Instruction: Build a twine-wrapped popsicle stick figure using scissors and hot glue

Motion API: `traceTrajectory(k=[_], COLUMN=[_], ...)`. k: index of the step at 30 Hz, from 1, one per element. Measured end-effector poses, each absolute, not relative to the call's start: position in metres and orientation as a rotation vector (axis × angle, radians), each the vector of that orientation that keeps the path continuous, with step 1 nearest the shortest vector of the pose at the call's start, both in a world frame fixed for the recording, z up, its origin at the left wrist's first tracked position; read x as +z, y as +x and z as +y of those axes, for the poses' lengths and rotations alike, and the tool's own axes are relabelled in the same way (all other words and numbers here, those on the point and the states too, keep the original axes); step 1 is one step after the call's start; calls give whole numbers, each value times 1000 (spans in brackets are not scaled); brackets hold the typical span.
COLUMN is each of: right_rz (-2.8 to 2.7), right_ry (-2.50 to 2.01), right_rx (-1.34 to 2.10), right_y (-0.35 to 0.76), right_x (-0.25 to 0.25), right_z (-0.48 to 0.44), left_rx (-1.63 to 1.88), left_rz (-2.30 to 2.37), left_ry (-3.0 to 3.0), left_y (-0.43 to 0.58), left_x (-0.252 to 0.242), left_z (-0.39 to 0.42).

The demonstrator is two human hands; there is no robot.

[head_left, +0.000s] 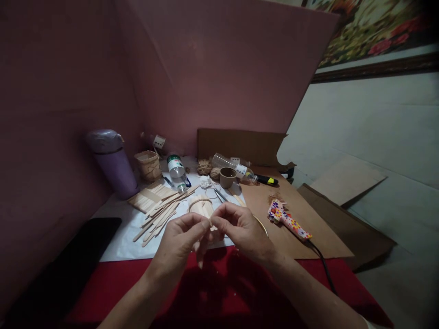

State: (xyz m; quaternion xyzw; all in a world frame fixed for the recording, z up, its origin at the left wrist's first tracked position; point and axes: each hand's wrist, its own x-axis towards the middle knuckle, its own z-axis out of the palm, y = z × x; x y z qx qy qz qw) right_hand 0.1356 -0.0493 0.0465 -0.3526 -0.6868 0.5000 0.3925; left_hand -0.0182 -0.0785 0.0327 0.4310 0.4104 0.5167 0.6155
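My left hand (181, 240) and my right hand (240, 226) meet above the white sheet (120, 237), fingers pinched together on a small pale wooden craft stick piece (210, 224). Just behind the fingers stands a small round holder built of upright craft sticks (200, 205) with a band around it. A loose heap of craft sticks (159, 212) lies to the left of my left hand.
A purple flask (111, 160), a small woven basket (148, 165), a water bottle (177, 171), twine balls (206, 167), a brown cup (227, 177) and scissors (219, 194) sit behind. A patterned glue gun (288, 220) with a black cord lies on brown cardboard (308, 237) at right. A black phone (92, 237) is at left.
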Motion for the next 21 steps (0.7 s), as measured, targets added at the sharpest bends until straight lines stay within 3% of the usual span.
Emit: traceTrajectory(k=[8,21], right_rz=[-1952,-2001], right_ry=[-1004,-784], right_rx=[554,463], right_y=[139,140], right_x=[44,36], right_z=[-56,-62], left_rx=[1214,1238], left_rz=[902,877], left_ry=[842,889], left_y=[-14,-9], left_x=[30,32], left_z=[-78,-79])
